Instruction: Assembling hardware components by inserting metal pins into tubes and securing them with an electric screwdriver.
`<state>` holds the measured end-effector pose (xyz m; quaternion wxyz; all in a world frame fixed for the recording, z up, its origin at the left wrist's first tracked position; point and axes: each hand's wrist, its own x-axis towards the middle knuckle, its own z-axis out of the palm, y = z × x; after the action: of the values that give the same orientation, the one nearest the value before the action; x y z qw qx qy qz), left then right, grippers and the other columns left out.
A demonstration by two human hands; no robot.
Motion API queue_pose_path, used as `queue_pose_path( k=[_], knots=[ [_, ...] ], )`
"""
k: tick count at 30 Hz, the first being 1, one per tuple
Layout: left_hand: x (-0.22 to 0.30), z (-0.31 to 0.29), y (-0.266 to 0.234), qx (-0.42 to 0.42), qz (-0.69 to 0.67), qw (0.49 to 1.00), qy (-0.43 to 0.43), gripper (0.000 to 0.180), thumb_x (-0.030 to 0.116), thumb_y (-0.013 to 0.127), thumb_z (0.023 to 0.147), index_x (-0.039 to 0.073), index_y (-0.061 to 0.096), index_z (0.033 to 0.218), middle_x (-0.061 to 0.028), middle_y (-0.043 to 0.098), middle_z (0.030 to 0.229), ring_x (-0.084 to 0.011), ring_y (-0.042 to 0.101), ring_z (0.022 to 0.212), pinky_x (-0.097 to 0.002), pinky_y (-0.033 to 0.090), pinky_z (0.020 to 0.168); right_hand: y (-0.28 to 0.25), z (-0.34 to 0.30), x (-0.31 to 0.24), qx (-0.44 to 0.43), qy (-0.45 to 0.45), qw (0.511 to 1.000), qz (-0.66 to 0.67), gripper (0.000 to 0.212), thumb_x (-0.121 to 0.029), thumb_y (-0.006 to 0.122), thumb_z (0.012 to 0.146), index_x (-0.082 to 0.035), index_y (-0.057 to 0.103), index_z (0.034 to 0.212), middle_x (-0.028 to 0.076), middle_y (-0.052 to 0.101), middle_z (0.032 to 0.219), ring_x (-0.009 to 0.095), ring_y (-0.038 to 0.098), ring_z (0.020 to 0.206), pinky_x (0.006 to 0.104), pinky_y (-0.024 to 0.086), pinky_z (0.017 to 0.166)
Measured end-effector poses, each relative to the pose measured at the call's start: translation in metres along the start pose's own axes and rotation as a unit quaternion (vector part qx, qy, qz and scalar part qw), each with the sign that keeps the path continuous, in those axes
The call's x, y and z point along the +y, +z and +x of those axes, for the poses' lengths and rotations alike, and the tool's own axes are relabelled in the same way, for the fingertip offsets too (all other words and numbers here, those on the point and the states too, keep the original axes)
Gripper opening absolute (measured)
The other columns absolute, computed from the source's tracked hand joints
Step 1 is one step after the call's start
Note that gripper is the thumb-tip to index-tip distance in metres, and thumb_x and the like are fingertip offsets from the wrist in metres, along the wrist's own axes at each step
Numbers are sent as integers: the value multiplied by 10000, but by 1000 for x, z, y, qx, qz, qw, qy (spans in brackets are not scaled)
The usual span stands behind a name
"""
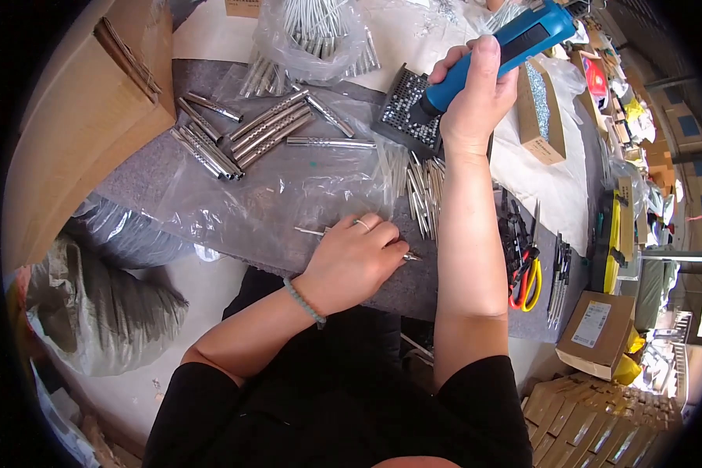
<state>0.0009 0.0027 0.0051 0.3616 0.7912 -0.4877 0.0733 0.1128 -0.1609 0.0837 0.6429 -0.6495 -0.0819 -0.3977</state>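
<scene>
My right hand is wrapped round a blue electric screwdriver, its dark nose pointing down over a black tray of small metal pieces. Whether the tip touches them I cannot tell. Near the table's front edge, my left hand is closed over a thin metal rod; the rod's ends show on both sides of the fingers, its middle is hidden. Between the two arms lies a bunch of slim metal rods. Perforated shiny metal tubes lie on the clear plastic sheet beyond my left hand.
A plastic bag of white-tipped rods stands at the back. To the right are an open carton of small parts, yellow-and-red-handled scissors or pliers and dark thin rods. A large cardboard box borders the left side.
</scene>
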Motion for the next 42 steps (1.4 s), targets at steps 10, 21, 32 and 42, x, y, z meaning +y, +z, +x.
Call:
queue_pose_path(
  k=[10,21,32,42],
  knots=[
    [1,0,0,-2,-1,1000,-4,158,183,685,726,101,659,858,-6,552,849,-188,532,837,-324,421,712,1,1,4,2,-4,1000,-1,355,-379,561,864,-43,446,866,94,534,655,169,533,481,279,439,448],
    [0,1,-2,-8,-4,1000,-5,155,175,686,725,97,655,856,-9,549,843,-191,534,830,-318,418,707,2,-2,9,-13,2,1000,8,331,-355,560,873,-39,460,863,93,539,660,165,530,485,271,431,454],
    [2,-2,0,-8,-8,1000,-5,164,197,674,739,103,648,871,-19,559,856,-199,538,855,-337,422,704,-2,-6,-16,10,9,997,75,252,-271,584,881,-54,460,849,46,534,608,115,511,462,233,393,439],
    [-1,0,2,8,10,1000,-7,162,186,686,726,96,601,831,-27,565,871,-222,553,858,-347,430,690,-34,-80,-92,-24,85,992,85,525,-497,476,861,28,483,883,123,521,626,164,524,501,263,428,478]
  ],
)
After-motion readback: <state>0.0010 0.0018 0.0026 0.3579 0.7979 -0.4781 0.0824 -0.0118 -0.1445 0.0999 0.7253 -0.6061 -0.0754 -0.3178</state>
